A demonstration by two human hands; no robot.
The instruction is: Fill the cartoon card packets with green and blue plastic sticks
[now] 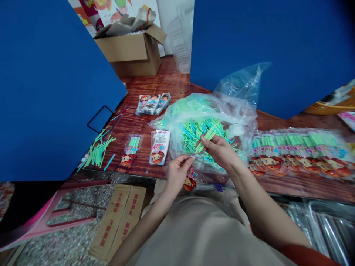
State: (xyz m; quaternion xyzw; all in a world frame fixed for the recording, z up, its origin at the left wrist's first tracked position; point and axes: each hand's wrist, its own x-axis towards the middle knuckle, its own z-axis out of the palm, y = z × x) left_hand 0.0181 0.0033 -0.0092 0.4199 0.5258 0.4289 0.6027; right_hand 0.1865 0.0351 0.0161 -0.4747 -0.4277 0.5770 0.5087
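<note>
- I pinch a small bundle of thin, straight, light-green sticks, slanted, lower end leftward.
- I hold a clear plastic packet, printed with a cartoon face, closer to me than the bundle.

So we've got a reddish-brown wood-grain table running across the room, with two big blue panels looming over it, one on each side. Between them we can see a bit of white wall and some bright cartoony prints. Down below we've got a speckled grey floor and some pink plastic furniture, only partly in view. Light's pretty even, kinda cool.
</note>
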